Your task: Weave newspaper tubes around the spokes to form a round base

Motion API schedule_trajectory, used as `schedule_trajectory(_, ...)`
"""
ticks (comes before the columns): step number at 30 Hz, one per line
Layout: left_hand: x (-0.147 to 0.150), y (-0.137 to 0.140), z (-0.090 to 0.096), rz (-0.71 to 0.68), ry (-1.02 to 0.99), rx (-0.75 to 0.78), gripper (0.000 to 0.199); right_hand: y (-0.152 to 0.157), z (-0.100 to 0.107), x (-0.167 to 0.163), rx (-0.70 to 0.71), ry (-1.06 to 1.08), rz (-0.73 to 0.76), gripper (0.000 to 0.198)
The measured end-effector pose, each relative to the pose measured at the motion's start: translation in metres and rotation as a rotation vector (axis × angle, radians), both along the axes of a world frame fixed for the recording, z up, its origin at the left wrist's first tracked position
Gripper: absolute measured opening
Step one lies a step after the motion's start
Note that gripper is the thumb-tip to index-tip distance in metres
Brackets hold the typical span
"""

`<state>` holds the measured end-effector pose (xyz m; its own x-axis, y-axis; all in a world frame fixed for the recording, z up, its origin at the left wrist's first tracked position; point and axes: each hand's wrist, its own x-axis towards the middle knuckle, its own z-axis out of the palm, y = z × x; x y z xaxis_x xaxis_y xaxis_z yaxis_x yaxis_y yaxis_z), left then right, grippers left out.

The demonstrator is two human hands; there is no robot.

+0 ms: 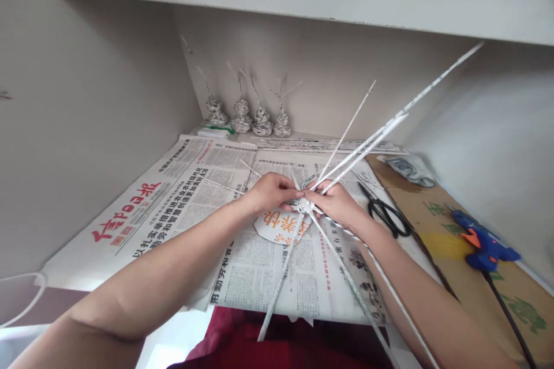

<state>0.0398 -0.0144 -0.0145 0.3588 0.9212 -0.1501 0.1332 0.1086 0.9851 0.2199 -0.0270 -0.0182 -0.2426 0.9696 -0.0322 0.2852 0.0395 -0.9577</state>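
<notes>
Between my hands is a small woven paper piece (305, 206), a knot of rolled newspaper strips. Long paper strips (372, 139) fan out from it, some up to the right and others (281, 277) down toward my lap. My left hand (274, 191) pinches the left side of the woven centre with thumb and fingers. From the right, my right hand (335, 202) grips the centre and the strips at its base. Under the piece lies a white card (277, 230) with orange characters. My fingers partly hide the weave.
Newspaper sheets (173, 202) cover the table. Several woven gourd shapes (262, 121) stand at the back wall, beside a bundle of paper rolls (329, 145). To the right are black scissors (385, 213), a cloth (409, 170), and a blue glue gun (487, 242) on cardboard (437, 213).
</notes>
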Motion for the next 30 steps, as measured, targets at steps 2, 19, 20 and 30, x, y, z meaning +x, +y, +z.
schedule_trajectory(2,0.003,-0.001,-0.003,0.060,-0.090,-0.044,0.020,0.000,0.000,0.000,-0.011,0.009,0.016,0.020)
schedule_trajectory(19,0.011,-0.002,-0.006,0.151,-0.251,-0.143,0.017,0.005,-0.007,-0.003,-0.104,0.167,-0.103,0.020)
schedule_trajectory(20,0.012,-0.002,-0.005,0.169,-0.258,-0.149,0.015,0.005,-0.008,-0.002,-0.086,0.141,-0.110,0.017)
schedule_trajectory(30,0.012,-0.001,-0.018,0.111,-0.254,-0.170,0.031,0.003,-0.004,-0.004,-0.021,0.084,-0.149,0.011)
